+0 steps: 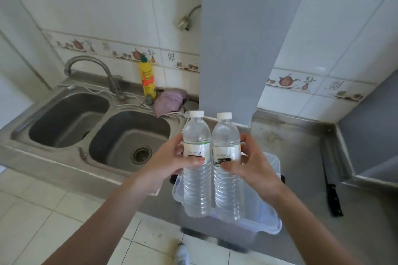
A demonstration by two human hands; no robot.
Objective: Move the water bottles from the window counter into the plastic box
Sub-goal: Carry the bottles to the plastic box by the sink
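Note:
Two clear water bottles with white caps stand upright side by side in the air over the plastic box (273, 219). My left hand (170, 161) grips the left bottle (197, 183) around its label. My right hand (254, 163) grips the right bottle (227, 187) the same way. The two bottles touch each other. Their bases hang just above or inside the box's open top; the box is translucent and sits on the steel counter's front edge, partly hidden behind the bottles and my hands.
A double steel sink (101, 129) with a tap (90, 71) lies to the left. A yellow detergent bottle (147, 80) and a purple cloth (170, 101) stand behind it. A black-handled knife (330, 187) lies on the counter to the right. A grey pillar (234, 45) rises behind.

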